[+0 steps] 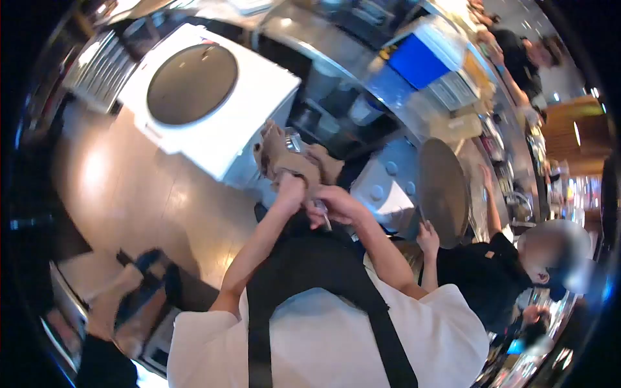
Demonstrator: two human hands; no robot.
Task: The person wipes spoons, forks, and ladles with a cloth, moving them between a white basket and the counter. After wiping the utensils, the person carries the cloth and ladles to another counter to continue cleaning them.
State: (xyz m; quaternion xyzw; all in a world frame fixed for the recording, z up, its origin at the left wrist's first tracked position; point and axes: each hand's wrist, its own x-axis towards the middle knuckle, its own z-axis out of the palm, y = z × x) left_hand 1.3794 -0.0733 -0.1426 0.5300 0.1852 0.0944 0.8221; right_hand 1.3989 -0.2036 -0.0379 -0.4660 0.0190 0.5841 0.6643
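Note:
Both my hands are together in front of the black apron point(310, 258), near the middle of the view. My left hand point(292, 194) is closed on a crumpled brown cloth point(288, 155), which bunches up above it. Close beside it on the right, my right hand point(336, 205) is closed around a thin, shiny metal object point(323, 216) that points down toward the apron. Part of another metal piece point(294, 142) shows among the folds of the cloth. What these metal parts belong to is hidden.
A white machine point(259, 84) with a round dark plate point(193, 84) stands at upper left. On the right, a person point(482, 278) holds a large round pan point(443, 191). A blue container point(420, 58) sits on the counter behind. Another person's arms show at lower left.

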